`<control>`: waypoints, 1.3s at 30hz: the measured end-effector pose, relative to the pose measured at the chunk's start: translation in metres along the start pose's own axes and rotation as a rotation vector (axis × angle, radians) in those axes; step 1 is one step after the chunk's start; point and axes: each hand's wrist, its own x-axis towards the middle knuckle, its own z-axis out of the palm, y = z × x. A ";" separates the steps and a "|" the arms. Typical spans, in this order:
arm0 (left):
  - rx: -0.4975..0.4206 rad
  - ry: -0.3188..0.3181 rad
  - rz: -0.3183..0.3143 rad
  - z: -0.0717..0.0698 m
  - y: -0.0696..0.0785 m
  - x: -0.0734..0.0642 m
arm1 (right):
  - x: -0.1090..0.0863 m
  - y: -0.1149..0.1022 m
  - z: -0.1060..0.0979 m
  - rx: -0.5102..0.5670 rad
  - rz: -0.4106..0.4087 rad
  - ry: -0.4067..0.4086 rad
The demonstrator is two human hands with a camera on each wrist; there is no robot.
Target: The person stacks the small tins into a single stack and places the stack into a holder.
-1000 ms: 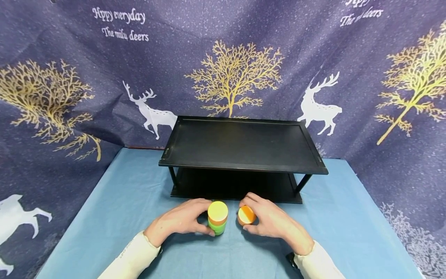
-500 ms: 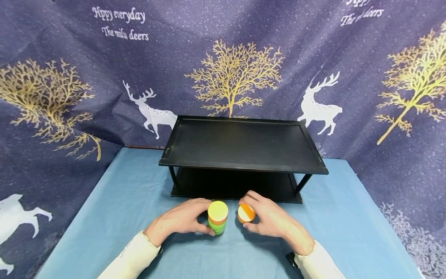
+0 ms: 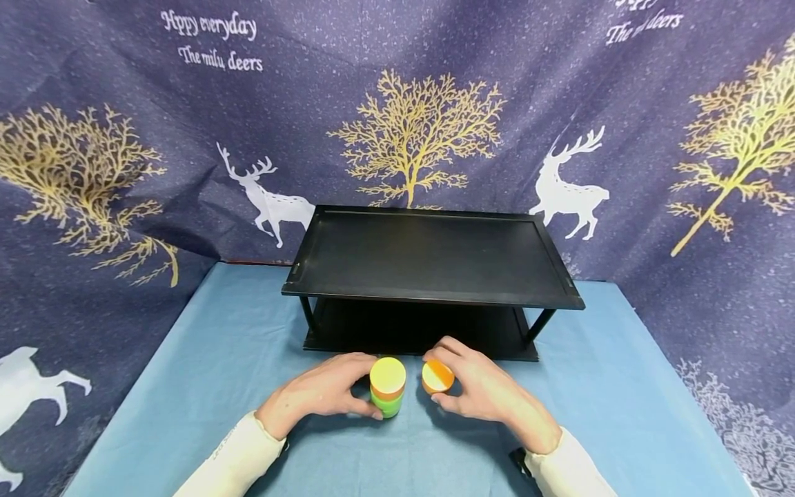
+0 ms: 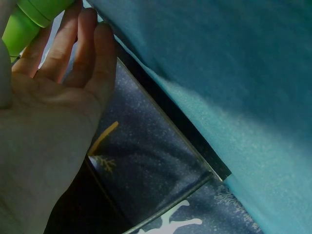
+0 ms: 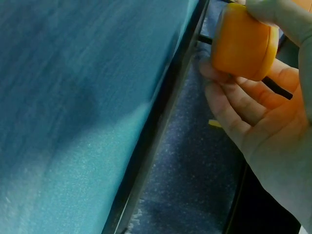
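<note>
On my head feed, a dark blue backdrop (image 3: pixel 298 103) is filling the rear, showing white deer, gold trees and lettering. A light blue cloth (image 3: pixel 397 459) is covering the surface below. A black two-tier shelf (image 3: pixel 428 259) is standing towards the back, its top deck overhanging the lower one. White sleeves (image 3: pixel 232 459) are coming in from the near edge. The left hand (image 3: pixel 323 386) is gripping a green container (image 3: pixel 388 388), thumb on the near side, fingers going behind. The right hand (image 3: pixel 475 383) is pinching an orange cylinder (image 3: pixel 437 377) between thumb and fingers; my right wrist view is showing the same. The green container is sitting upright just in front of the shelf, an orange band and yellow top showing above the green. The smaller orange cylinder is sitting to its right, apart from it, top part pale, part orange; I'm not managing to tell whether its base is touching cloth.
</note>
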 end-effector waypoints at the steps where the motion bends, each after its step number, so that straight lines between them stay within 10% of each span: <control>1: 0.001 0.000 0.002 0.000 0.000 0.000 | 0.000 0.000 0.000 0.007 0.003 0.001; 39: 0.033 0.016 -0.010 0.002 0.001 0.000 | 0.000 -0.005 -0.007 0.077 -0.001 0.144</control>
